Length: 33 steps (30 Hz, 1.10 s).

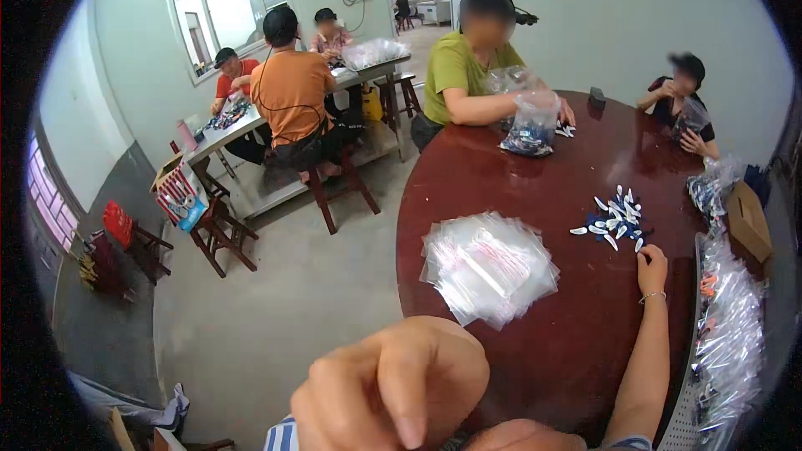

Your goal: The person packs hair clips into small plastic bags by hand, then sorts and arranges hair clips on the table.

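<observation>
Large and close to the camera, my left hand [393,384] is curled, its fingers bent down and pressed together. What it holds, if anything, is hidden. My right hand [652,272], with a thin bracelet at the wrist, reaches over the dark red table [576,342]. Its fingers are closed at the near edge of a loose pile of small white and dark blue teardrop-shaped pieces [616,215], on one white piece [639,245] at the fingertips. Left of the pile lies a fanned stack of clear plastic bags [489,267].
Across the table a person in green handles a filled clear bag [530,129]. Another person at the right holds a bag [690,117]. Packed clear bags [727,334] and a cardboard box [748,221] line the right side. Several people sit at a farther table [242,127].
</observation>
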### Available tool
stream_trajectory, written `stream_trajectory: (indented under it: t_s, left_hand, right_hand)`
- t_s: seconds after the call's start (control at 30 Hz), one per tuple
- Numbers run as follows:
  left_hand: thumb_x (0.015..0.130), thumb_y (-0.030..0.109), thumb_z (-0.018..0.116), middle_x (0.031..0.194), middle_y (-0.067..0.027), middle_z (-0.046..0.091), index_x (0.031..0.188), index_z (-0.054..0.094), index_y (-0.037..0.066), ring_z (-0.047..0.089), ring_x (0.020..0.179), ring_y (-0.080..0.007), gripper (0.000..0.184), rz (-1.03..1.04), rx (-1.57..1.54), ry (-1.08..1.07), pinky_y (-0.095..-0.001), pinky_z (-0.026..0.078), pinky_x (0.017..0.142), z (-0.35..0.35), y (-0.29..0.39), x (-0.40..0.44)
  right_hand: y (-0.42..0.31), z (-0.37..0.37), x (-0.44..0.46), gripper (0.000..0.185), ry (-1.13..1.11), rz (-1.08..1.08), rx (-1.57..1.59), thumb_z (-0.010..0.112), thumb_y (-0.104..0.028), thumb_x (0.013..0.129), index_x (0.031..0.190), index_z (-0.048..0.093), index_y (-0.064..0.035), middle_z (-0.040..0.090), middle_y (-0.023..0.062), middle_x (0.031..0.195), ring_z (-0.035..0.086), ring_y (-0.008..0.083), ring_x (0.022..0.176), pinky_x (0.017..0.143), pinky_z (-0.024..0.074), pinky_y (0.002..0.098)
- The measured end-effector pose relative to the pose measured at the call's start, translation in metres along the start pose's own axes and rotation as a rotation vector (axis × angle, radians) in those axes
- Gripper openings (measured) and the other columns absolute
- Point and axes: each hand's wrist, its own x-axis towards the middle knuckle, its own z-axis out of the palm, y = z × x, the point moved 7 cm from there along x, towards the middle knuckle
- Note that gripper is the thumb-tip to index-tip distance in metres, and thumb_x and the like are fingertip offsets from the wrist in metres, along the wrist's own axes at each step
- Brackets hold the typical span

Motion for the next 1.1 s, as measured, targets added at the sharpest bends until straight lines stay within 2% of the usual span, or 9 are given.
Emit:
stream_trajectory:
  t_s: [0.07, 0.13, 0.2, 0.27, 0.5, 0.53, 0.7, 0.9, 1.1]
  left_hand:
    - [0.088, 0.019, 0.061, 0.087, -0.0028, 0.061, 0.091, 0.067, 0.006, 0.057, 0.088, -0.0147, 0.015, -0.209, 0.032, 0.063, -0.0329, 0.048, 0.075, -0.005, -0.006, -0.001]
    - [0.089, 0.017, 0.057, 0.079, 0.0024, 0.054, 0.076, 0.057, 0.012, 0.050, 0.080, -0.0112, 0.014, -0.049, 0.026, 0.076, -0.0284, 0.046, 0.069, -0.015, -0.006, 0.000]
    - [0.090, 0.020, 0.057, 0.079, -0.0057, 0.055, 0.085, 0.056, 0.008, 0.050, 0.072, -0.0183, 0.013, -0.343, -0.095, -0.019, -0.0287, 0.044, 0.057, -0.025, -0.027, -0.001]
    - [0.092, 0.019, 0.052, 0.076, -0.0080, 0.055, 0.081, 0.057, 0.005, 0.051, 0.075, -0.0187, 0.018, -0.518, 0.032, 0.146, -0.0316, 0.043, 0.061, -0.034, -0.043, -0.012]
    - [0.091, 0.019, 0.056, 0.077, -0.0102, 0.060, 0.080, 0.062, 0.004, 0.053, 0.070, -0.0216, 0.020, -0.954, -0.006, 0.062, -0.0327, 0.044, 0.063, -0.028, -0.079, -0.042]
    - [0.091, 0.019, 0.056, 0.077, -0.0102, 0.060, 0.080, 0.062, 0.004, 0.053, 0.070, -0.0216, 0.020, -0.957, -0.010, 0.065, -0.0327, 0.044, 0.063, -0.029, -0.080, -0.041]
    - [0.081, 0.008, 0.066, 0.086, -0.0148, 0.064, 0.085, 0.067, -0.001, 0.060, 0.074, -0.0284, 0.010, -1.002, -0.075, -0.450, -0.0384, 0.047, 0.069, 0.005, -0.085, -0.053]
    - [0.075, 0.018, 0.065, 0.084, -0.0139, 0.060, 0.086, 0.060, -0.003, 0.060, 0.076, -0.0321, 0.025, -0.848, -0.088, -0.844, -0.0392, 0.048, 0.064, 0.036, -0.068, -0.070]
    - [0.076, 0.016, 0.059, 0.083, -0.0134, 0.058, 0.088, 0.060, -0.003, 0.059, 0.079, -0.0313, 0.023, -0.860, -0.164, -0.839, -0.0386, 0.048, 0.066, 0.044, -0.062, -0.074]
  right_hand:
    - [-0.001, 0.001, 0.001, 0.012, -0.022, -0.022, 0.010, 0.066, -0.006, 0.078, 0.088, 0.065, 0.0002, 0.065, 0.0176, 0.103, 0.060, 0.0337, 0.100, 0.090, 0.0464, 0.0390]
    - [-0.001, 0.001, 0.000, 0.011, -0.023, -0.023, 0.006, 0.065, -0.004, 0.078, 0.088, 0.065, 0.0006, 0.065, 0.0177, 0.102, 0.060, 0.0338, 0.100, 0.090, 0.0461, 0.0390]
    - [0.003, 0.003, 0.001, 0.011, -0.015, -0.077, 0.035, 0.065, -0.004, 0.078, 0.087, 0.064, 0.0007, 0.065, 0.0177, 0.101, 0.060, 0.0340, 0.099, 0.089, 0.0464, 0.0389]
    - [0.003, 0.006, 0.002, 0.013, -0.028, -0.084, 0.042, 0.065, -0.004, 0.078, 0.090, 0.064, 0.0013, 0.064, 0.0170, 0.101, 0.060, 0.0348, 0.096, 0.087, 0.0464, 0.0418]
    - [-0.030, 0.003, 0.003, 0.016, -0.232, -0.098, 0.145, 0.067, -0.011, 0.080, 0.089, 0.062, 0.0006, 0.064, 0.0154, 0.097, 0.060, 0.0352, 0.090, 0.082, 0.0457, 0.0400]
    - [-0.032, 0.003, -0.003, 0.024, -0.167, -0.222, 0.109, 0.068, -0.014, 0.081, 0.099, 0.063, 0.0010, 0.063, 0.0168, 0.106, 0.058, 0.0353, 0.100, 0.089, 0.0436, 0.0408]
    - [-0.085, 0.000, -0.013, 0.058, -0.405, -0.117, 0.079, 0.072, -0.027, 0.080, 0.127, 0.052, 0.0013, 0.050, 0.0216, 0.132, 0.045, 0.0361, 0.124, 0.107, 0.0335, 0.0400]
    - [-0.102, 0.008, -0.020, 0.067, -0.463, -0.213, -0.011, 0.071, -0.037, 0.079, 0.133, 0.048, -0.0040, 0.039, 0.0211, 0.142, 0.033, 0.0362, 0.134, 0.111, 0.0279, 0.0419]
    - [-0.088, 0.016, -0.020, 0.064, -0.507, -0.152, -0.005, 0.070, -0.038, 0.080, 0.131, 0.050, -0.0047, 0.039, 0.0190, 0.143, 0.033, 0.0348, 0.134, 0.111, 0.0275, 0.0423]
